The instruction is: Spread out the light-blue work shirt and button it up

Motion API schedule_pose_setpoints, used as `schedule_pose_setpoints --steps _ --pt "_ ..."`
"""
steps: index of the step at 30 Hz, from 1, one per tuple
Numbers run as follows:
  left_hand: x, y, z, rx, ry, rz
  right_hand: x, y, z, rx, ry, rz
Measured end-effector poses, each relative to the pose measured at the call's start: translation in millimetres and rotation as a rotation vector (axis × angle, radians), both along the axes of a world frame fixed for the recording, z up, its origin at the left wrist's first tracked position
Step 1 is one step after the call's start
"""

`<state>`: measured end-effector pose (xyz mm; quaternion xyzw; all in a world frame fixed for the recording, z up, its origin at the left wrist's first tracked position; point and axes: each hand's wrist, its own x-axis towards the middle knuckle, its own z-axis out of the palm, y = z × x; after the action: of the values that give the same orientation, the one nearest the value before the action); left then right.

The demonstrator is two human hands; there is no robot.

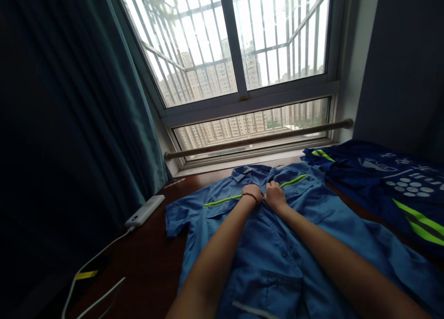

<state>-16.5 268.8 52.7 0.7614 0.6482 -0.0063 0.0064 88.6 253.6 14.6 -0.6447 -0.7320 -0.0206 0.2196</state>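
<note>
A blue short-sleeved work shirt [277,245] with neon-green chest stripes lies face up on a dark wooden surface [152,259], its collar toward the window. Both my hands rest at its upper chest, just below the collar. My left hand [252,192], with a bead bracelet at the wrist, is closed on the left edge of the button placket. My right hand [275,194] is closed on the right edge, touching the left hand. The fingertips are tucked into the cloth.
A darker blue garment [388,180] with green stripes and white print lies at the right. A white power bank [144,210] with a white cable [93,263] sits at the left. A teal curtain [114,124] hangs left. The barred window [243,55] and a wooden rail [260,138] are beyond.
</note>
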Motion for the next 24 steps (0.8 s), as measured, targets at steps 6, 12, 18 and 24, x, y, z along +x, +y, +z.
schedule_pose_setpoints --steps 6,12,18,24 --pt "5.6 -11.4 -26.9 0.224 -0.110 -0.037 13.1 17.9 -3.2 -0.040 -0.034 0.079" --pt "-0.5 -7.9 -35.5 0.282 -0.187 -0.019 30.4 45.2 -1.5 -0.069 -0.066 0.105" --pt "1.4 -9.2 -34.4 0.354 -0.228 0.094 27.1 32.9 2.0 0.006 -0.082 0.033" --pt "0.0 -9.1 -34.0 0.407 -0.255 0.133 25.2 24.4 6.8 0.032 -0.107 0.021"
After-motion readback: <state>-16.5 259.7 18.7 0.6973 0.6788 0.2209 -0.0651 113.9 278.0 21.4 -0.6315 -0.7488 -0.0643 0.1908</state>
